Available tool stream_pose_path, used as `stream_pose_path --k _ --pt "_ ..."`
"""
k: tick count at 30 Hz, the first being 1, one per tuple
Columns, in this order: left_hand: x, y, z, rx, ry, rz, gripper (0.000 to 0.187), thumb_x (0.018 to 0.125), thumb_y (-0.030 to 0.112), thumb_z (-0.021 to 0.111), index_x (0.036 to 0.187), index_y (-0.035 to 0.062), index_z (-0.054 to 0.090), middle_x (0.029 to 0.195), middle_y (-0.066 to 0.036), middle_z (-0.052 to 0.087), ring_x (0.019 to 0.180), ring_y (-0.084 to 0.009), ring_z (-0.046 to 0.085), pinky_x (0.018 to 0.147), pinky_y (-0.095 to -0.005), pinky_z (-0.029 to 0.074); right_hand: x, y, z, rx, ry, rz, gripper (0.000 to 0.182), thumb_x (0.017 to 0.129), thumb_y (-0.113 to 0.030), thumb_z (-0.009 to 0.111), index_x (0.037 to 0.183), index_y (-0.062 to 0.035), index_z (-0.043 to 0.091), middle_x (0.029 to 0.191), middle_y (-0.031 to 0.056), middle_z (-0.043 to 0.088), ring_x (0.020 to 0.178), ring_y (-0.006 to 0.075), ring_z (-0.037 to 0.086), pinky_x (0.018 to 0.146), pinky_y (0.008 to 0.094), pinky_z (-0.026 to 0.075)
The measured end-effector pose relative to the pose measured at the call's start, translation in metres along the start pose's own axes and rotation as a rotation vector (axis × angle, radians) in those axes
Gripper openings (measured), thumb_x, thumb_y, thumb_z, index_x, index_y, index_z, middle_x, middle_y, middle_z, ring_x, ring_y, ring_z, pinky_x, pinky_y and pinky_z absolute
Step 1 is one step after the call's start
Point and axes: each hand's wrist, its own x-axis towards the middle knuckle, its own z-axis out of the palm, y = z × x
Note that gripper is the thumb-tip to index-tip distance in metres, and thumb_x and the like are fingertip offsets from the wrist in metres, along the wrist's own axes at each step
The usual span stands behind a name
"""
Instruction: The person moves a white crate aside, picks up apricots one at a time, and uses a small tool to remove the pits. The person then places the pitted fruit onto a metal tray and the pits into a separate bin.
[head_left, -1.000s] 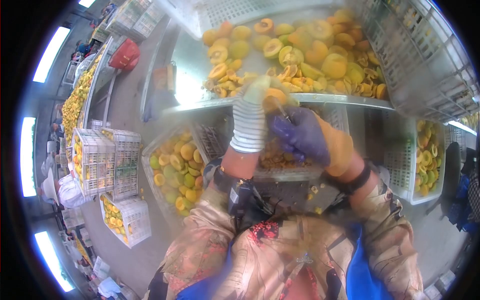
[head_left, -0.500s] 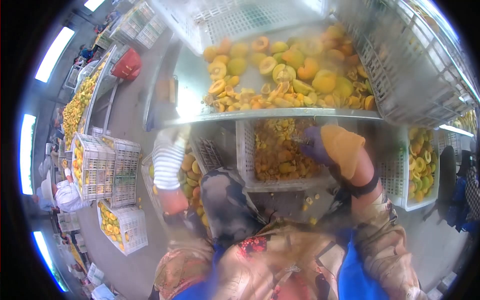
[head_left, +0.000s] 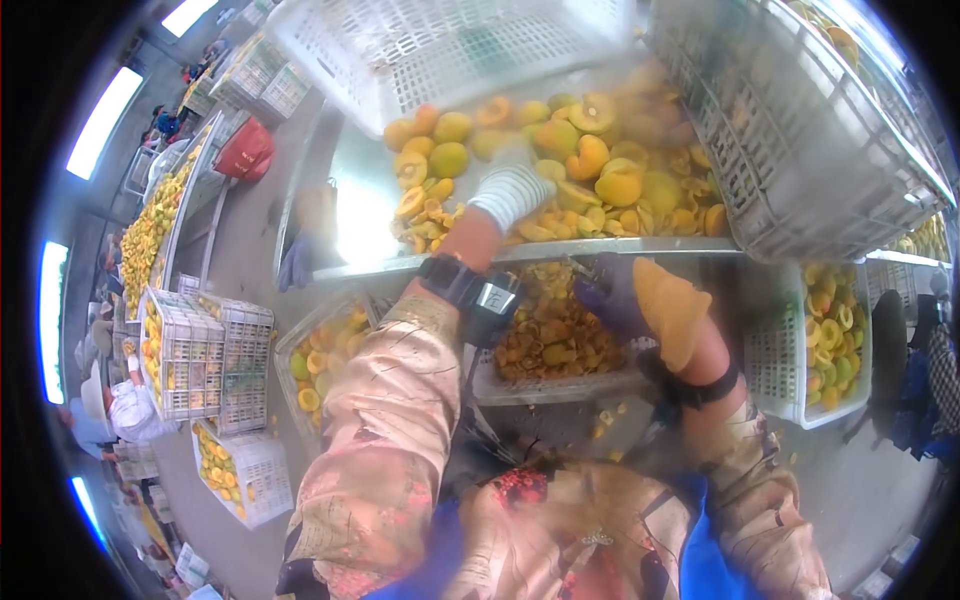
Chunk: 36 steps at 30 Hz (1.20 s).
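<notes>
yellow fruit (head_left: 620, 182), much of it cut in halves, is spread over a metal table (head_left: 352, 215) in the upper middle of the head view. into this pile, just above the frame's centre, the left hand (head_left: 512, 180) is reached, covered by a white glove with grey stripes; its fingers are blurred among the fruit, so whether they are apart or together cannot be told. a dark device (head_left: 490, 298) with a pale label is strapped at the left wrist. below the table's front edge, right of centre, the right hand (head_left: 612, 295) is seen in a purple glove, with an orange cuff (head_left: 674, 310) worn above it; its fingers are curled together around a thin metal tool (head_left: 577, 266), which is partly hidden. at the middle of the frame, beside and below that hand, a low crate (head_left: 555, 393) is filled with brownish fruit scraps (head_left: 555, 350). behind the pile, a white crate (head_left: 325, 55) is set along the top of the frame, and a slatted crate (head_left: 790, 140) is stood at upper right. more fruit is held in a side crate (head_left: 775, 372) at the right, and stacked crates (head_left: 190, 370) are seen at the left.
</notes>
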Motion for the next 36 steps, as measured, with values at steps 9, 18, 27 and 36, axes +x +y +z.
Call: stream_pose_path --k 9,18,27,36 --pt "0.003 -0.05 0.005 -0.369 -0.005 0.078 0.05 0.078 0.036 0.073 0.119 0.0093 0.064 0.106 -0.02 0.067 0.101 -0.035 0.064 0.088 -0.039 0.051 0.007 -0.023 -0.007 0.328 0.15 0.118 0.037 0.095 -0.035 0.056 0.101 0.0017 0.058 0.068 0.0089 0.06 0.052 0.015 0.054 0.049 0.0309 0.045" --pt "0.01 0.008 -0.006 0.327 -0.029 0.162 0.049 0.078 0.032 0.069 0.113 -0.0013 0.059 0.111 -0.025 0.063 0.105 -0.0356 0.062 0.086 -0.0444 0.05 0.014 -0.035 -0.008 0.644 0.182 0.229 0.045 0.096 -0.039 0.054 0.104 0.0054 0.054 0.075 0.0166 0.063 0.064 0.0251 0.065 0.055 0.0375 0.052" --pt "-0.101 -0.031 -0.041 -1.476 -0.042 0.105 0.04 0.089 0.027 0.063 0.12 0.0025 0.054 0.112 -0.011 0.06 0.105 -0.0243 0.058 0.092 -0.0398 0.05 -0.001 -0.048 0.011 0.522 0.235 -0.069 0.036 0.095 -0.035 0.057 0.105 0.0003 0.058 0.079 0.0162 0.064 0.067 0.0277 0.064 0.062 0.0381 0.05" --pt "-0.131 -0.052 0.01 -0.894 0.241 0.107 0.036 0.101 0.032 0.049 0.118 0.0003 0.053 0.11 -0.013 0.061 0.104 -0.0244 0.06 0.094 -0.0374 0.05 -0.003 -0.086 0.034 -0.07 0.267 -0.048 0.034 0.095 -0.035 0.051 0.105 -0.0033 0.057 0.087 0.0244 0.066 0.081 0.045 0.063 0.072 0.0495 0.05"
